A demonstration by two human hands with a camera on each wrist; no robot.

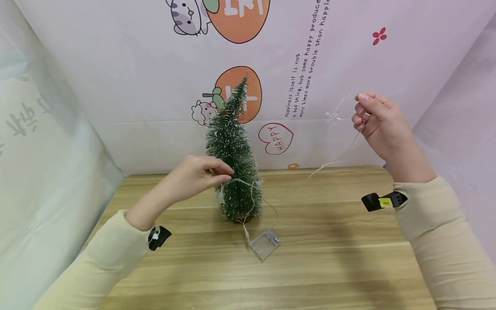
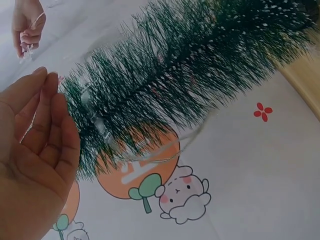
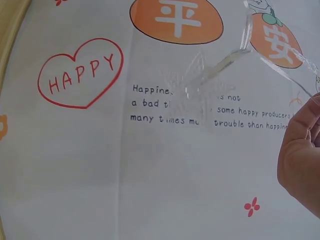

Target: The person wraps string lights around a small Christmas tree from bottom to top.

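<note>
A small green Christmas tree with white-flecked bristles stands on the wooden table, its tip bent to the right. My left hand is at its lower left side, pinching the thin wire of a string light between thumb and fingertips. Up at the right, away from the tree, my right hand pinches another stretch of this wire. A clear snowflake-shaped piece dangles beside those fingers; the right wrist view shows a clear snowflake up close, blurred. The wire's other end runs to a transparent battery box before the tree.
Behind the table hangs a pale printed cloth with cartoon animals, orange ovals and lettering. More cloth closes in the left and right sides. Wire loops hang loosely between the tree's base and the battery box.
</note>
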